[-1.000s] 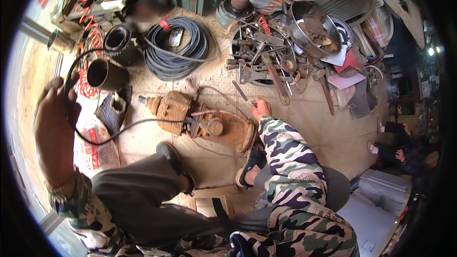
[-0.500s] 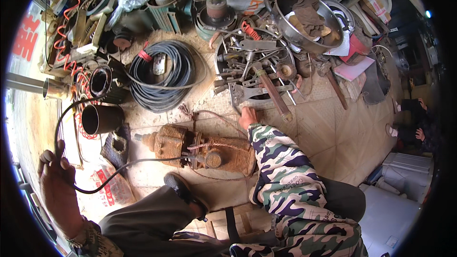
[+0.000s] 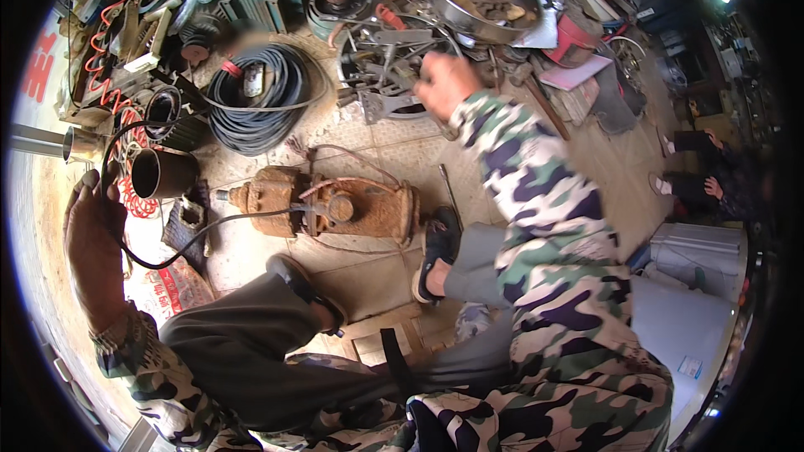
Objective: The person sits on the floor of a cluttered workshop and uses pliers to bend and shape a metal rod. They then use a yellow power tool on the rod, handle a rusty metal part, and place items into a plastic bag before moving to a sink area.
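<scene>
My left hand grips a black cable at the far left; the cable loops across to a rusty pump-like machine lying on the tiles. Over the right part of a round tray of metal tools is my right hand, blurred, its fingers bent; whether it holds anything I cannot tell. A slim metal bar lies to the right of the machine, beside my shoe.
A coiled cable, metal cylinder and steel pot surround the machine. More parts pile along the back. Another person is at the right, near a white appliance.
My right hand has moved up and forward from the floor beside the machine to over the tool tray. My left hand still holds the cable. The whole view has shifted.
</scene>
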`<state>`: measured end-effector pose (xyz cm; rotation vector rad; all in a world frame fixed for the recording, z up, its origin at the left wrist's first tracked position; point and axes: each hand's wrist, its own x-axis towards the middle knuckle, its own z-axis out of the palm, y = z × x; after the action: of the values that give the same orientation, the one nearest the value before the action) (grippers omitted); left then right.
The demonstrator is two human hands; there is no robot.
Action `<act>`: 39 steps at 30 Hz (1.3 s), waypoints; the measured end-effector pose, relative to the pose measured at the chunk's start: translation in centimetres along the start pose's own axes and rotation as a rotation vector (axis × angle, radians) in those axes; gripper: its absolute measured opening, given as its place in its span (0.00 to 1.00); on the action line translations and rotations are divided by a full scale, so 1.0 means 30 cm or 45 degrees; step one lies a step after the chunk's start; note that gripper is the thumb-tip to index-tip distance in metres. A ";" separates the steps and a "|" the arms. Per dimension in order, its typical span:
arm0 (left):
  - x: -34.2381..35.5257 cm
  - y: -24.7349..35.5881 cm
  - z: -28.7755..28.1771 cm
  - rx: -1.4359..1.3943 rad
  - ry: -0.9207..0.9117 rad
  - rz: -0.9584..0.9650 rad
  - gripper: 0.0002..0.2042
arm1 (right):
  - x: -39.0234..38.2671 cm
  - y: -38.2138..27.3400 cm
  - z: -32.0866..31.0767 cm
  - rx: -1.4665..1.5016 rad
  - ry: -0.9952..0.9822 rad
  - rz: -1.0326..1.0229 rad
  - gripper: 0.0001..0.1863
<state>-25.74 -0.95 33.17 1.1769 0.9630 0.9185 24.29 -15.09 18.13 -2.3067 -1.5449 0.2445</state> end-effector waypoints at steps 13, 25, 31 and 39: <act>0.045 -0.051 -0.041 0.193 0.010 0.027 0.14 | -0.789 0.496 0.394 -0.185 -0.786 0.760 0.19; 0.033 -0.053 0.095 0.206 0.115 0.077 0.13 | -1.076 0.434 0.606 -0.068 -0.790 0.985 0.16; 0.024 -0.025 0.149 0.105 0.112 -0.006 0.13 | -1.130 0.619 0.427 -0.197 -0.709 1.052 0.15; 0.002 0.000 0.123 -0.042 0.058 0.003 0.13 | -0.624 0.520 -0.096 -0.506 0.029 0.256 0.14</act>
<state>-22.23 -2.06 33.60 1.1338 0.9797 0.9632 31.34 -38.20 13.87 -2.7633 -1.4553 -0.0460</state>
